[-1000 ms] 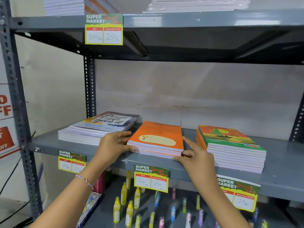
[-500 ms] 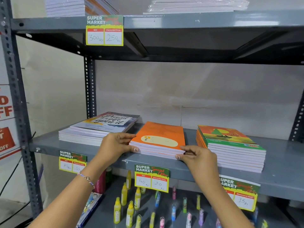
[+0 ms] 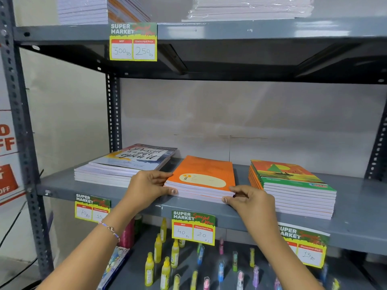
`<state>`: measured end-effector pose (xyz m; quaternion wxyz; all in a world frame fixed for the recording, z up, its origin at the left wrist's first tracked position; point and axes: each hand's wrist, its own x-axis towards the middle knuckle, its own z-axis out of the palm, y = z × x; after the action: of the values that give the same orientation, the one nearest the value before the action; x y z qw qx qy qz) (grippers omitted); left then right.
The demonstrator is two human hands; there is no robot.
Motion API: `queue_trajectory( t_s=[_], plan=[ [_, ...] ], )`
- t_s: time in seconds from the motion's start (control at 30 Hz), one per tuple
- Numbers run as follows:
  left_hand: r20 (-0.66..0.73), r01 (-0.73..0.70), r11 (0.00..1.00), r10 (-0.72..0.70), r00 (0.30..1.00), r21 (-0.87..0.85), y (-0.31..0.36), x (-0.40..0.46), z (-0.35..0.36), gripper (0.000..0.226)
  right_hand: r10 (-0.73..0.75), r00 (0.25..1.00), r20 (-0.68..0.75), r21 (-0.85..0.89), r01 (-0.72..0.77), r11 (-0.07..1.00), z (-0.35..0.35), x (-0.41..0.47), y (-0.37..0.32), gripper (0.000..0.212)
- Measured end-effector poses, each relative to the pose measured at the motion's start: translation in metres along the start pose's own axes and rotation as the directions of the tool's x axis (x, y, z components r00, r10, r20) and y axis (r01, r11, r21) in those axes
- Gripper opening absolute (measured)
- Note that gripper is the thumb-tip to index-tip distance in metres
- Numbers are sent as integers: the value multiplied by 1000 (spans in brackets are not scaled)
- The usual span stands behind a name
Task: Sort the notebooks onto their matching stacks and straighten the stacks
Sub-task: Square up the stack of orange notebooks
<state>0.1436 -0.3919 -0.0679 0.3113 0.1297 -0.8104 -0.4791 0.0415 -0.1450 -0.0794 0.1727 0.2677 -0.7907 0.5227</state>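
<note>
1. My left hand [image 3: 149,188] is pressed flat against the left side of the orange stack [image 3: 202,180]. My fingers lie close together and my thumb touches the front corner.
2. My right hand [image 3: 252,203] holds the front right corner of the same stack. My thumb and fingers are curled in and pinch the edges of the notebooks there.
3. The orange stack sits in the middle of the grey shelf [image 3: 354,218], near the front edge.
4. A stack with writing on its cover [image 3: 125,167] sits just to the left.
5. A green and orange stack [image 3: 293,189] sits to the right, apart from my right hand.
6. A price tag [image 3: 193,227] hangs below the orange stack.
</note>
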Motion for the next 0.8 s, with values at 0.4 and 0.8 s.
queue_trajectory(
  t_s=[0.4, 0.8],
  plan=[
    [-68, -24, 999, 26, 997, 31, -3, -2, 4, 61, -70, 997, 9, -62, 71, 996, 2, -1, -4, 46],
    [-63, -20, 1000, 21, 998, 10, -1, -4, 3, 53, -21, 1000, 19, -5, 21, 1000, 1, 3, -1, 40]
  ],
)
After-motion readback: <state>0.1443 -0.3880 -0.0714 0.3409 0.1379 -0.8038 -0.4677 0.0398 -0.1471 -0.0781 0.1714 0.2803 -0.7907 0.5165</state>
